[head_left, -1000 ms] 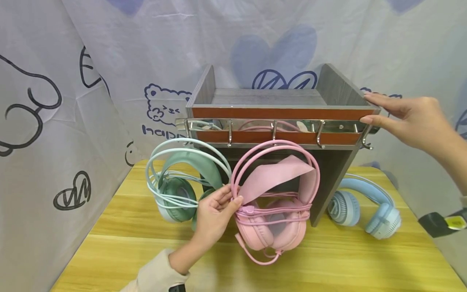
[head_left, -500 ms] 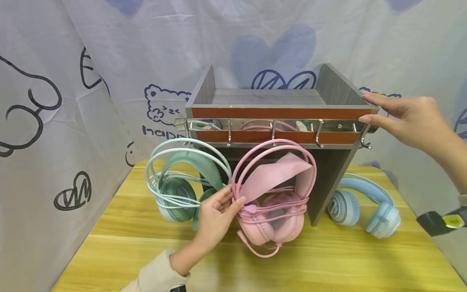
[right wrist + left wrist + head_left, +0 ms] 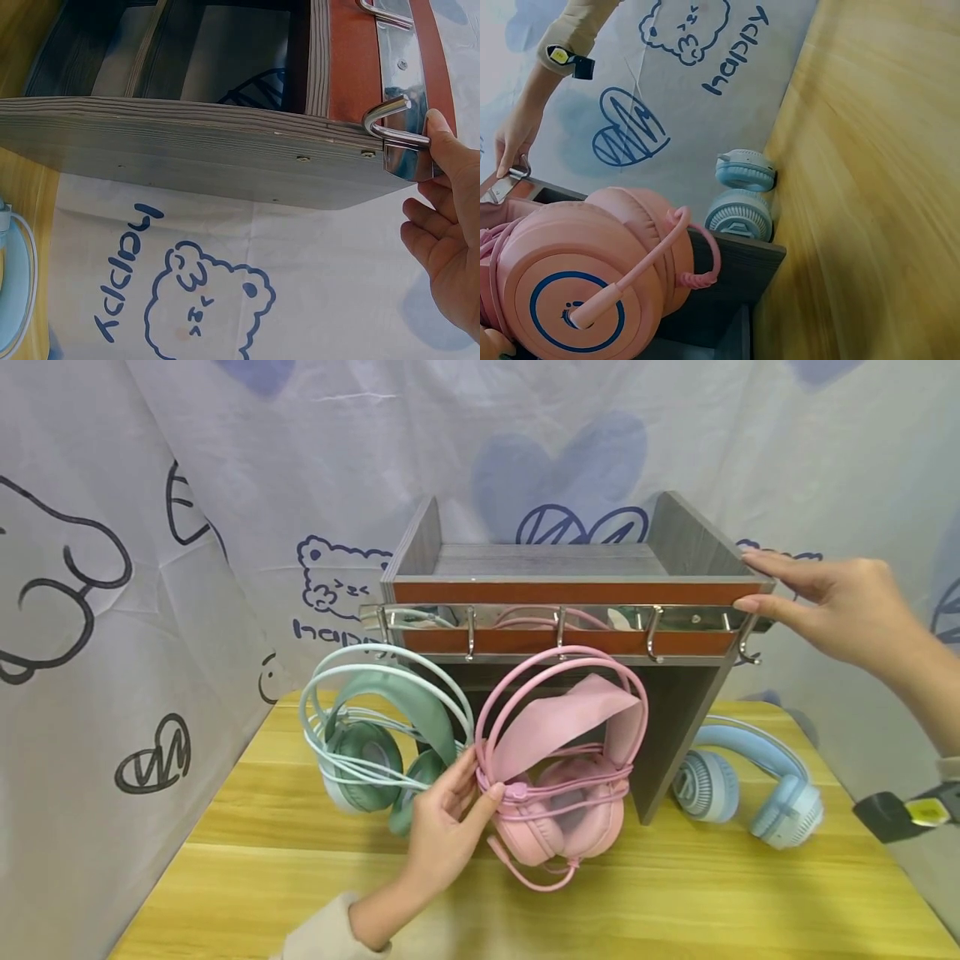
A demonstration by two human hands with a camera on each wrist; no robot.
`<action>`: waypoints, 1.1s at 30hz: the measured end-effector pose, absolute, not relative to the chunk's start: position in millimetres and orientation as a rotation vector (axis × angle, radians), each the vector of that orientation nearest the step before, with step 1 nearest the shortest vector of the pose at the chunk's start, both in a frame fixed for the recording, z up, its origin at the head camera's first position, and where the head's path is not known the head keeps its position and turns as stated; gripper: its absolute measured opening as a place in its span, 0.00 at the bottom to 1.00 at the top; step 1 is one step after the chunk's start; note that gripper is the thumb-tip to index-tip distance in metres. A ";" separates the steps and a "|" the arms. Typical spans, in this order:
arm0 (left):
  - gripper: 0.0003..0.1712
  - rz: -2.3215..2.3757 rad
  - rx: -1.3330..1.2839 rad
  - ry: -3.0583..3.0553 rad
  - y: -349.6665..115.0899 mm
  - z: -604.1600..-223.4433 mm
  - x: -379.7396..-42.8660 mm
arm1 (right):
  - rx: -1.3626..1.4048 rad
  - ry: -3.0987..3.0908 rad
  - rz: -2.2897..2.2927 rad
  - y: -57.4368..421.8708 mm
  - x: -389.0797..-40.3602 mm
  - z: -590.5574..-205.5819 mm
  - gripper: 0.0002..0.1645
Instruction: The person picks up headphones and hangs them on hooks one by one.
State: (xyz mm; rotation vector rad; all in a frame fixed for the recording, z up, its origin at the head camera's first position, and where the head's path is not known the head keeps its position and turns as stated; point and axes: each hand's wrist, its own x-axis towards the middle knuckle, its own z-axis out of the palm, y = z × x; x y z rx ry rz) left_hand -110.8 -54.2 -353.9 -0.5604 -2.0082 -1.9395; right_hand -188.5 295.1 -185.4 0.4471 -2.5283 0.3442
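Note:
My left hand (image 3: 446,822) pinches the near-left side of a pink headset (image 3: 525,843) between thumb and fingers. The headset's double top bands reach the middle hook (image 3: 561,631) of a grey wooden rack (image 3: 517,560); whether they bear on it I cannot tell. In the left wrist view a pink ear cup (image 3: 577,292) with a blue ring and a microphone boom fills the lower left. A green headset (image 3: 367,764) hangs at the rack's left end. With thumb in front and fingers behind, my right hand (image 3: 847,606) grips the rack's upper right corner, beside the end hook (image 3: 394,124).
A light blue pair of headphones (image 3: 750,777) lies on the wooden table (image 3: 675,910) right of the rack. Several metal hooks line the rack's front strip (image 3: 697,618). A patterned white cloth (image 3: 225,610) stands behind and at the sides.
The pink headset has shifted slightly left and up, its lower end now a little higher. My left hand stays on it, and my right hand keeps its grip on the rack.

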 end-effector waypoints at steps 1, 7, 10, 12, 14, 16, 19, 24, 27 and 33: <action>0.30 -1.930 -0.566 -2.009 -54.8 -355.0 -109.8 | 0.449 -2.526 0.343 294.9 -188.7 -185.4 0.31; 0.29 -1.926 -0.563 -2.013 -59.0 -361.5 -101.6 | 0.450 -2.520 0.343 294.3 -188.8 -185.0 0.30; 0.28 -1.941 -0.539 -2.017 -61.2 -363.0 -99.6 | 0.433 -2.530 0.331 294.6 -188.3 -184.6 0.30; 0.27 -1.950 -0.525 -2.017 -62.5 -363.2 -99.6 | 0.423 -2.536 0.324 295.1 -188.1 -184.5 0.30; 0.26 -1.952 -0.521 -2.011 -63.5 -362.3 -99.7 | 0.420 -2.541 0.316 295.7 -188.4 -184.7 0.30; 0.25 -1.942 -0.543 -1.998 -64.6 -360.7 -99.9 | 0.422 -2.545 0.308 295.9 -188.7 -185.2 0.31; 0.23 -1.905 -0.628 -1.959 -66.5 -357.2 -100.7 | 0.424 -2.551 0.297 295.4 -189.0 -185.8 0.31; 0.21 -1.808 -0.755 -1.887 -71.8 -346.3 -103.4 | 0.430 -2.547 0.294 295.1 -189.3 -186.0 0.31; 0.21 -1.753 -0.790 -1.865 -76.4 -337.2 -105.2 | 0.432 -2.542 0.298 296.0 -190.2 -186.6 0.30; 0.17 -1.706 -0.847 -1.837 -87.8 -317.6 -110.9 | 0.450 -2.516 0.319 296.9 -192.5 -188.3 0.30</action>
